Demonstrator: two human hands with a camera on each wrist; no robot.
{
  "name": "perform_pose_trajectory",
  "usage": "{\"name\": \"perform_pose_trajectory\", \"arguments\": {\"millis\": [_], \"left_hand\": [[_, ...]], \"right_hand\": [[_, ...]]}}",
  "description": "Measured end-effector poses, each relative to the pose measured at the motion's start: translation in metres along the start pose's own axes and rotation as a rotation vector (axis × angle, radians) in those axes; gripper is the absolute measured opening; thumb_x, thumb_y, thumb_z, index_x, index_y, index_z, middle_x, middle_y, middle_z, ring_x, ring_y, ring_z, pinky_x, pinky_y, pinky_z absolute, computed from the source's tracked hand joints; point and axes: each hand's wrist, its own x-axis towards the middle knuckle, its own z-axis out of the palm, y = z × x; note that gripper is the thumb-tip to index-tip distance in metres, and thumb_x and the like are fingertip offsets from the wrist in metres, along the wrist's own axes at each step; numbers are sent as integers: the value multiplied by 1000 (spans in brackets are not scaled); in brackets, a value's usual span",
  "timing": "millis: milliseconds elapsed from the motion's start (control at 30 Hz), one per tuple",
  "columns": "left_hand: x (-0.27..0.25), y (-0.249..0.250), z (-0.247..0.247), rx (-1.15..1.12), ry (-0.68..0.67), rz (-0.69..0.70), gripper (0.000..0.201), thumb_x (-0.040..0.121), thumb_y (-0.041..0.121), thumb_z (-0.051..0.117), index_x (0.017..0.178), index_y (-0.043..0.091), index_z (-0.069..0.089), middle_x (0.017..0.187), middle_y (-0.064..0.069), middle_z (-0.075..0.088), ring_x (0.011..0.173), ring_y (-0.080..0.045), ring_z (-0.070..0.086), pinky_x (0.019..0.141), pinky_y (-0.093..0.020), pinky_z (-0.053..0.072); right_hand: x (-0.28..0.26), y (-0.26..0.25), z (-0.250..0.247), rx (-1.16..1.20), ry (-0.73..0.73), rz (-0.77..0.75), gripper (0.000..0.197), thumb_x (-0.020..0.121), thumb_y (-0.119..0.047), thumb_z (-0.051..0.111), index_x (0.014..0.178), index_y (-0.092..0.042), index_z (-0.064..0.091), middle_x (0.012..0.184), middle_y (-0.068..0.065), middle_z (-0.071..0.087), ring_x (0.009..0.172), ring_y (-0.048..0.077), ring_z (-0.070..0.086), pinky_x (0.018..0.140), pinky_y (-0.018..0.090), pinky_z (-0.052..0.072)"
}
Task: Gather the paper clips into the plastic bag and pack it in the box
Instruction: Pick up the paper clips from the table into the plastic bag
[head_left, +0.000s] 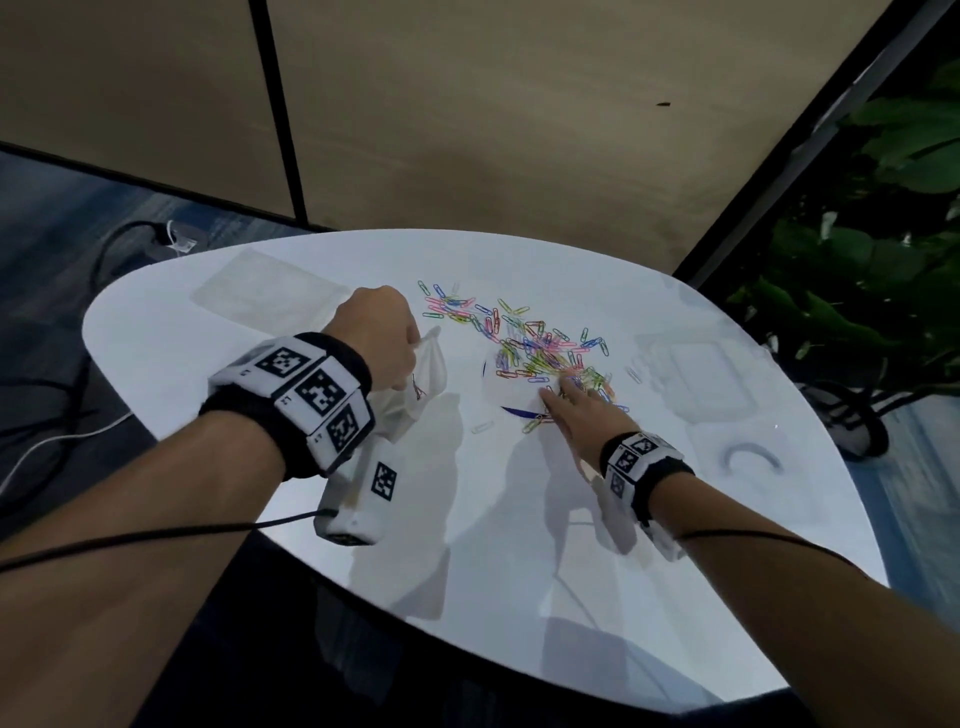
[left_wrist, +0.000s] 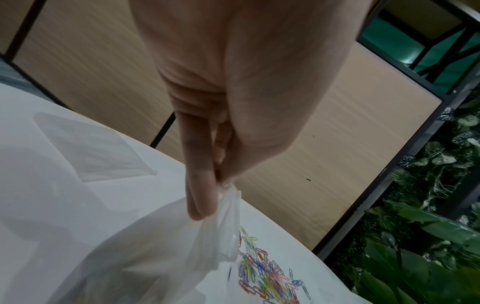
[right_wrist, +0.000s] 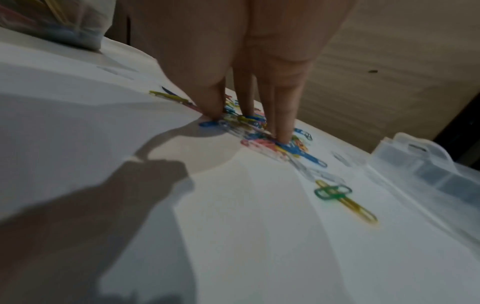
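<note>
Several coloured paper clips lie scattered over the middle of the white table; the left wrist view shows them as a heap. My left hand pinches the rim of a thin white plastic bag between thumb and fingers; the bag hangs below with a few clips inside. My right hand reaches flat into the near edge of the pile, its straight fingertips pressing on the clips. A clear plastic box sits to the right of the pile, also seen at right in the right wrist view.
A flat clear plastic sheet or lid lies at the table's far left. A clear ring-shaped item rests near the right edge. Stray clips lie near the box. Green plants stand to the right; cables run on the floor at left.
</note>
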Motion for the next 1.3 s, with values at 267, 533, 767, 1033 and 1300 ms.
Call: {"name": "perform_pose_trajectory", "arguments": {"millis": [267,533,767,1033,1300], "left_hand": [[-3,7,4,21,-18,18,29,89,-5,58,111,5,74,97,-13,78,89,-28,76,88,-40,62],[-5,11,4,18,-26,16,27,90,-3,59,111,4,74,96,-15,78,89,-29,77,88,-40,62],[-4,17,13,28,-19,31,25,88,-5,57,98,4,78,84,-13,79,81,-26,77,84,-39,63],[-3,15,15,18,-17,47,22,84,1,65,94,12,82,89,-13,76,87,-32,74,85,-41,62],[-3,7,4,-26,31,30,21,88,0,62,101,8,77,96,-16,75,92,-33,74,90,-41,61]], "right_hand": [[9,-9,-34,308,181,189,24,91,-5,55,99,-13,76,103,9,70,93,27,67,85,29,54],[-2,-8,-77,1189,306,507,12,75,-5,79,79,-17,79,84,3,76,83,20,73,87,33,58],[-21,-78,-133,1989,99,235,12,80,14,68,85,3,67,80,17,71,69,25,72,71,26,62],[-13,-136,-118,1403,-8,153,24,55,-8,68,63,-29,77,83,12,76,85,32,73,85,48,59],[-19,-108,-135,1148,242,-78,33,89,5,48,96,-7,77,93,10,76,84,23,73,80,31,61]]}}
